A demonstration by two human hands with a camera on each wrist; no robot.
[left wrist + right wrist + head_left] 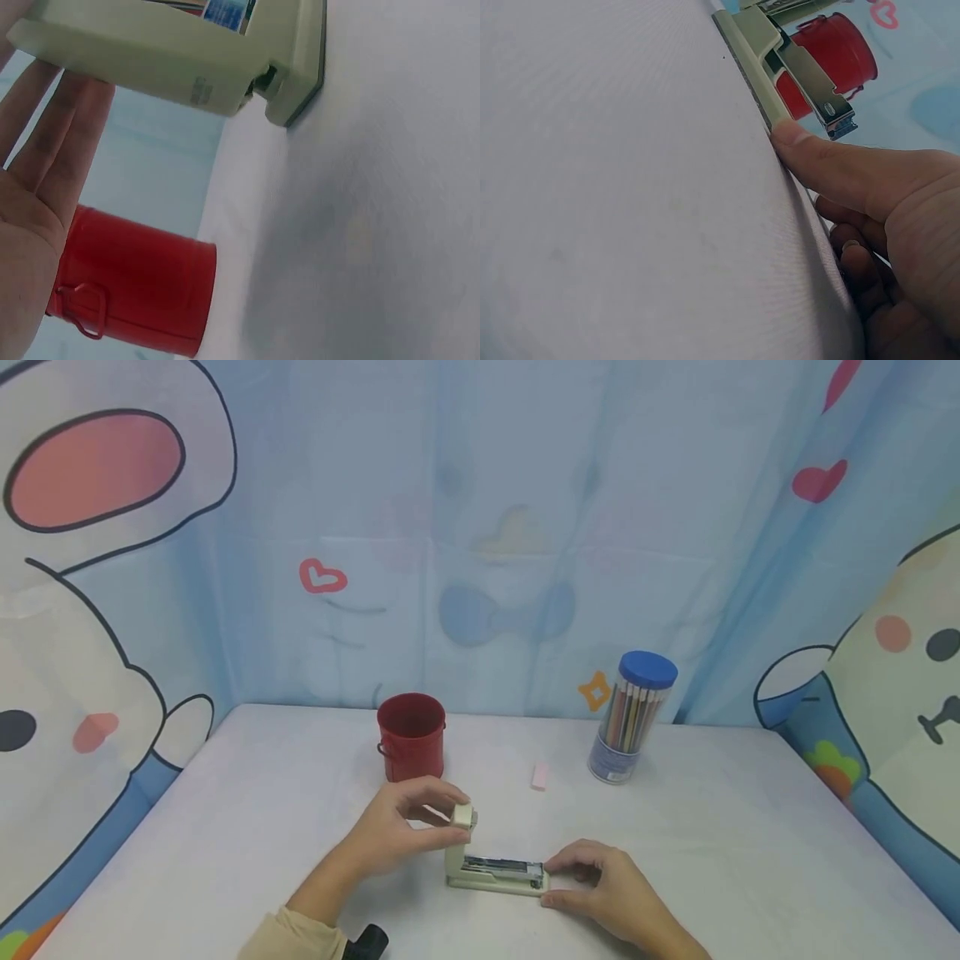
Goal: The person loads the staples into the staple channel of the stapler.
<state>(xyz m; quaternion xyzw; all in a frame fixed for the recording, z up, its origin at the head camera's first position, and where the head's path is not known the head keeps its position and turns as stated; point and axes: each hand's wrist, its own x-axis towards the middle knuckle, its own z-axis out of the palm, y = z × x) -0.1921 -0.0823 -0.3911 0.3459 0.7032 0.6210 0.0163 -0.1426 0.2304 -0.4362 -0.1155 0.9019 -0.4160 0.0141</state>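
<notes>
A pale green stapler (491, 883) lies on the white table with its top arm swung up and its metal staple channel (498, 865) exposed. My left hand (401, 827) grips the raised top arm (142, 56) near its free end, thumb on one side and fingers on the other. My right hand (600, 889) pinches the front end of the stapler's base between thumb and fingers; its thumb shows on the base's edge in the right wrist view. Behind the left hand stands a red metal bucket (412, 743), its small handle visible in the left wrist view.
A clear jar of pencils with a blue lid (632, 718) stands at the back right of the table. Between it and the bucket lies a small pink eraser-like block (539, 776). A light blue printed curtain (510, 527) hangs along the table's back edge.
</notes>
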